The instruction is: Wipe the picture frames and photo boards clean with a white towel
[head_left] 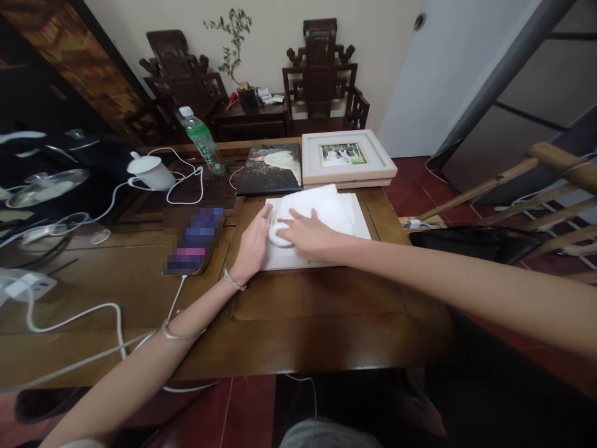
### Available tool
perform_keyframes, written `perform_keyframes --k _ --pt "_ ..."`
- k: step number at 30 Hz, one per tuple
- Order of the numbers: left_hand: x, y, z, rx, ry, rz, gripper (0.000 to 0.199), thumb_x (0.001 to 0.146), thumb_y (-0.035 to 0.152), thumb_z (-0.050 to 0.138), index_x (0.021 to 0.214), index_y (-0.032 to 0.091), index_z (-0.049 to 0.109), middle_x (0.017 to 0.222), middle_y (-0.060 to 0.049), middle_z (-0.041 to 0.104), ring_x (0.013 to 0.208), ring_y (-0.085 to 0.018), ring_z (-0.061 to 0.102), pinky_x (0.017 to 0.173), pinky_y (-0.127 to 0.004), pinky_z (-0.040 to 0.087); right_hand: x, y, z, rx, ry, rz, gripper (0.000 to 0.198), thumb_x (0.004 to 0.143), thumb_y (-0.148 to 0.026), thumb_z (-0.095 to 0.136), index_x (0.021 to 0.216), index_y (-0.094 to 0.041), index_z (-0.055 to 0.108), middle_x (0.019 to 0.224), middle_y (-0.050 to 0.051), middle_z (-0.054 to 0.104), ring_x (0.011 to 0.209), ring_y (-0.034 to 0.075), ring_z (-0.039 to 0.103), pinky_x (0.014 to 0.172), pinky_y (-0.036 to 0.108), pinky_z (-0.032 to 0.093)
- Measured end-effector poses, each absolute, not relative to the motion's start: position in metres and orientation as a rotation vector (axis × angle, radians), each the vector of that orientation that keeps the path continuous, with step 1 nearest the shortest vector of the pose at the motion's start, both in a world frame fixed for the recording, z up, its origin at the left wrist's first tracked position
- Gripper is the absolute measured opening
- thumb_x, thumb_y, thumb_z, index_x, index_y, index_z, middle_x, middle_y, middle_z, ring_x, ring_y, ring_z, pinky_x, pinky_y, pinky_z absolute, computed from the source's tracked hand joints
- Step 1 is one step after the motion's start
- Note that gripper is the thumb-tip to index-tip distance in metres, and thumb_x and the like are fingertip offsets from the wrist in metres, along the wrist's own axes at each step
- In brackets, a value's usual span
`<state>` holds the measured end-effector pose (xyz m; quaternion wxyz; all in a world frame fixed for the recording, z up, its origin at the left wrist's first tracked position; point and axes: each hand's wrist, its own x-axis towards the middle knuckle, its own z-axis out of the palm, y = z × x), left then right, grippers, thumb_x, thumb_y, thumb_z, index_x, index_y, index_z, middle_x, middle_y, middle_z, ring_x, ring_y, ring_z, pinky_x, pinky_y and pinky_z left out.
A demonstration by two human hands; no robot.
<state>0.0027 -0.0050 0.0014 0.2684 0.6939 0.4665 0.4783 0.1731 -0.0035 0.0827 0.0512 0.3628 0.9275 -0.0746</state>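
Largest item: the wooden counter (321,336), which carries everything listed below. At its far right corner lies a pale wooden picture frame (345,170) with a broad light mat around a small photograph. Directly in front of it, lying flat, is a white panel (280,259); its upper surface is mostly covered, so its construction cannot be determined. A dark picture panel (270,171) lies just to the left of the wooden frame, behind the white panel.

A white cloth (329,208) is on top of the white panel, bunched and folded, leaving the panel's near edge exposed. A green bottle (205,142) with a white cap stands at the far side of the counter.

The right hand (313,239) lies palm down on the cloth. The left hand (252,249) is at the left edge of the white panel. A phone (193,242) lies to the left of that hand, a white cable at its near end; its screen is obscured. A lidded white cup (152,171) is farther back.

Smallest, the fingers. Those of the right hand are spread apart and touch the cloth, tips toward its left end. Those of the left hand are extended and close together, laid against the panel's edge; whether any reach beneath it cannot be determined.
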Motion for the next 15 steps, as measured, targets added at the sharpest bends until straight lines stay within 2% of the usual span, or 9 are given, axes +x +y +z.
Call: perform_keyframes --k 4,7,9,12,15 --pt "0.001 0.000 -0.003 1.719 1.166 1.411 0.061 0.101 0.056 0.022 0.144 0.017 0.041 0.149 -0.014 0.045 0.137 -0.024 0.043 0.116 -0.044 0.032 0.178 -0.032 0.085 0.706 2.925 -0.290 0.048 0.072 0.007 0.040 0.109 -0.016 0.060 0.137 0.014 0.054 0.137 0.036 0.031 0.097 0.068 0.033" --pt "0.001 -0.001 -0.001 1.809 1.218 1.375 0.060 0.101 0.054 0.020 0.141 0.017 0.044 0.147 -0.013 0.047 0.136 -0.024 0.045 0.116 -0.044 0.032 0.187 -0.050 0.092 0.518 2.928 -0.316 0.042 0.073 0.005 0.041 0.104 -0.017 0.061 0.125 0.015 0.061 0.131 0.031 0.041 0.097 0.058 0.037" --pt "0.003 -0.004 0.001 1.947 1.297 1.278 0.059 0.102 0.051 0.021 0.139 0.015 0.047 0.145 -0.014 0.049 0.135 -0.024 0.045 0.116 -0.045 0.031 0.194 -0.057 0.099 0.542 2.869 -0.374 0.040 0.074 0.004 0.043 0.103 -0.017 0.062 0.119 0.016 0.062 0.119 0.029 0.051 0.094 0.052 0.039" --pt "0.005 -0.008 0.002 2.157 1.382 1.057 0.054 0.101 0.046 0.026 0.137 0.012 0.049 0.144 -0.016 0.049 0.137 -0.026 0.043 0.116 -0.048 0.030 0.205 -0.053 0.111 0.735 2.777 -0.510 0.036 0.074 0.000 0.044 0.098 -0.018 0.063 0.107 0.014 0.064 0.089 0.022 0.060 0.077 0.037 0.043" --pt "0.006 -0.008 -0.001 2.309 1.382 0.863 0.050 0.099 0.038 0.030 0.136 0.011 0.049 0.148 -0.017 0.044 0.141 -0.028 0.036 0.118 -0.051 0.027 0.212 -0.033 0.119 0.891 2.693 -0.571 0.029 0.076 -0.004 0.044 0.093 -0.017 0.063 0.092 0.011 0.063 0.067 0.017 0.054 0.057 0.028 0.035"
